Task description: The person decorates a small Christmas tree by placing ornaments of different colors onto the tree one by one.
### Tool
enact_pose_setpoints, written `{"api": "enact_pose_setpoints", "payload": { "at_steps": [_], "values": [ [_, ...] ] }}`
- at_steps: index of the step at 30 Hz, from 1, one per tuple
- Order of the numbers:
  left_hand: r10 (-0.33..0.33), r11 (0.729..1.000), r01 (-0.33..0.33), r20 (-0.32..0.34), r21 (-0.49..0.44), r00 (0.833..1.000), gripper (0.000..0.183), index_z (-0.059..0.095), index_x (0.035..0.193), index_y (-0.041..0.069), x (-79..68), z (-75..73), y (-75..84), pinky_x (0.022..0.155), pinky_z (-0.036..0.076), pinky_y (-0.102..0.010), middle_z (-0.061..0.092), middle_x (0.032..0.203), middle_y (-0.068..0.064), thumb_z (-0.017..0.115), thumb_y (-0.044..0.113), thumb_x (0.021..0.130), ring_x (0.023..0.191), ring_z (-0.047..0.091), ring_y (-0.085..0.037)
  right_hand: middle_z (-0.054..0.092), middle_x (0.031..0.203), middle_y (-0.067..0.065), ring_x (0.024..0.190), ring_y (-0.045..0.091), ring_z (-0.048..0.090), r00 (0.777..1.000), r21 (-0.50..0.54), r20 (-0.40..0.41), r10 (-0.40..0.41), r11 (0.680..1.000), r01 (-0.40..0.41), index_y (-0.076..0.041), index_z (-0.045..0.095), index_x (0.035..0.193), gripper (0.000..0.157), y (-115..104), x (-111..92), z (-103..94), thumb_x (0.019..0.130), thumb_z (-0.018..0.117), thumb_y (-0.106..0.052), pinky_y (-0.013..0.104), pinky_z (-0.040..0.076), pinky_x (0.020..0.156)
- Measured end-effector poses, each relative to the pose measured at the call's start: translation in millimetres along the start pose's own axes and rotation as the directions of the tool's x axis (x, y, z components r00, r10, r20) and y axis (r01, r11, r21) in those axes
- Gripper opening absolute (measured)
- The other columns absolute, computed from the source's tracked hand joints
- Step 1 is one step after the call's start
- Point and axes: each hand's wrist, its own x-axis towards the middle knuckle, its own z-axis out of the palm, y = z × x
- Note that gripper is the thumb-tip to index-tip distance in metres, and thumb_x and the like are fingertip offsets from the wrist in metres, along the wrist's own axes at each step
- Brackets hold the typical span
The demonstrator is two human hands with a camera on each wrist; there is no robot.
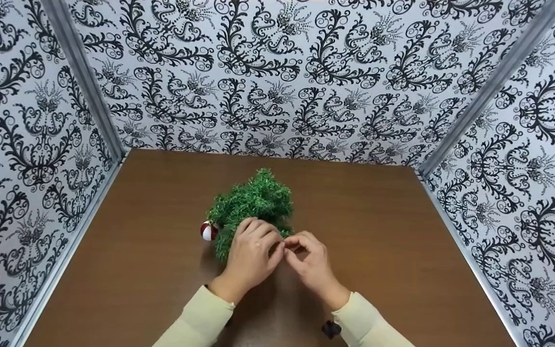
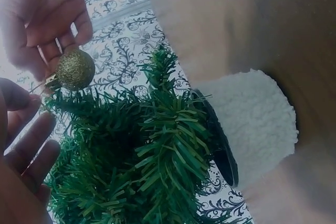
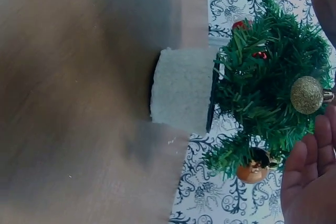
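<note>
A small artificial Christmas tree (image 1: 253,202) stands on the brown table in a white snow-textured pot (image 3: 184,88). A gold glitter bauble (image 2: 75,70) hangs at the tips of its branches. My left hand (image 1: 253,248) lies over the near side of the tree, its thumb and fingers pinching the bauble's thin hanging loop. My right hand (image 1: 312,262) meets it from the right, thumb and fingertips pinched near the bauble's cap. In the head view the hands hide the gold bauble and the pot.
A red-and-white bauble (image 1: 207,230) hangs on the tree's left side. The right wrist view shows a copper-coloured bauble (image 3: 253,171) and a red ornament (image 3: 241,25) among the branches. Patterned black-and-white walls (image 1: 268,96) enclose the table (image 1: 369,231) at the back and sides.
</note>
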Motion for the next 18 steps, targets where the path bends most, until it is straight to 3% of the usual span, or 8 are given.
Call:
{"api": "enact_pose_setpoints", "payload": {
  "at_steps": [7, 18],
  "values": [
    [0.006, 1.000, -0.006, -0.017, 0.025, 1.000, 0.008, 0.071, 0.075, 0.018, 1.5, -1.2, -2.8, 0.099, 0.040, -0.044, 0.067, 0.086, 0.003, 0.077, 0.018, 0.080, 0.089, 0.060, -0.023, 0.063, 0.082, 0.009, 0.072, 0.019, 0.060, 1.000, 0.020, -0.006, 0.002, 1.000, -0.002, -0.003, 0.070, 0.084, 0.013, 1.4, 2.7, 0.6, 0.085, 0.068, 0.010, 0.032, 0.054, 0.063],
    [-0.010, 0.997, 0.016, -0.073, 0.080, 0.997, 0.010, 0.069, 0.074, 0.016, 6.1, 5.9, 0.6, 0.096, 0.042, -0.045, 0.068, 0.082, 0.000, 0.077, 0.016, 0.079, 0.084, 0.062, -0.024, 0.060, 0.083, 0.006, 0.072, 0.018, 0.060, 0.984, -0.007, -0.091, 0.154, 0.988, -0.155, -0.002, 0.067, 0.083, 0.011, 0.6, 7.6, -0.2, 0.087, 0.067, 0.008, 0.032, 0.052, 0.063]
  ]
}}
